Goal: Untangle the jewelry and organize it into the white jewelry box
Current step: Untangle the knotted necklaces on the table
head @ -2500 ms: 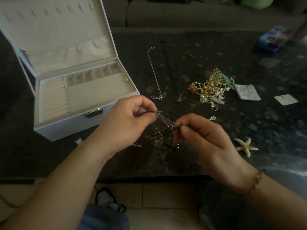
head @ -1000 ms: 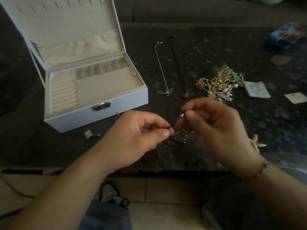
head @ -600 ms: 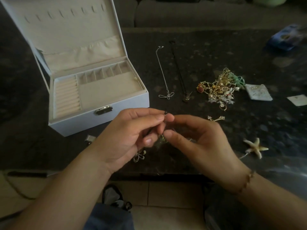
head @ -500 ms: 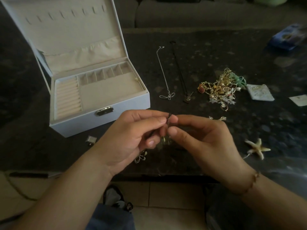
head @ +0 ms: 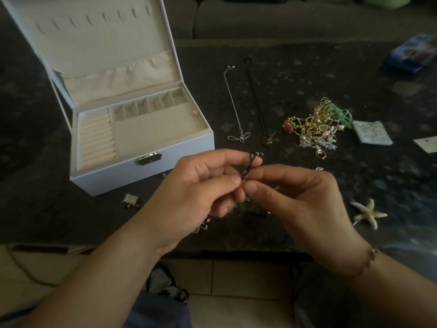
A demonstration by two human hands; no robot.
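A thin black cord (head: 250,165) with small silver metal ends is pinched between both hands just in front of the white jewelry box (head: 151,162). The left hand (head: 196,192) grips it between thumb and forefinger near the top; the right hand (head: 300,197) pinches it lower down, the fingertips of the two hands almost touching. The box stands open, smooth white outside, lined in soft cream fabric with a ribbed ring roll, a row of small square cells and a metal clasp. To the right of the box, on the dark speckled table (head: 354,74), lie a fine silver chain (head: 234,102) and a straight black necklace (head: 257,102), then a knotted heap of gold jewelry (head: 314,126), well apart from the box. A pale starfish charm (head: 369,213) lies farther right. Since half a second ago the hands have stayed together, the cord ends now standing higher above the fingers.
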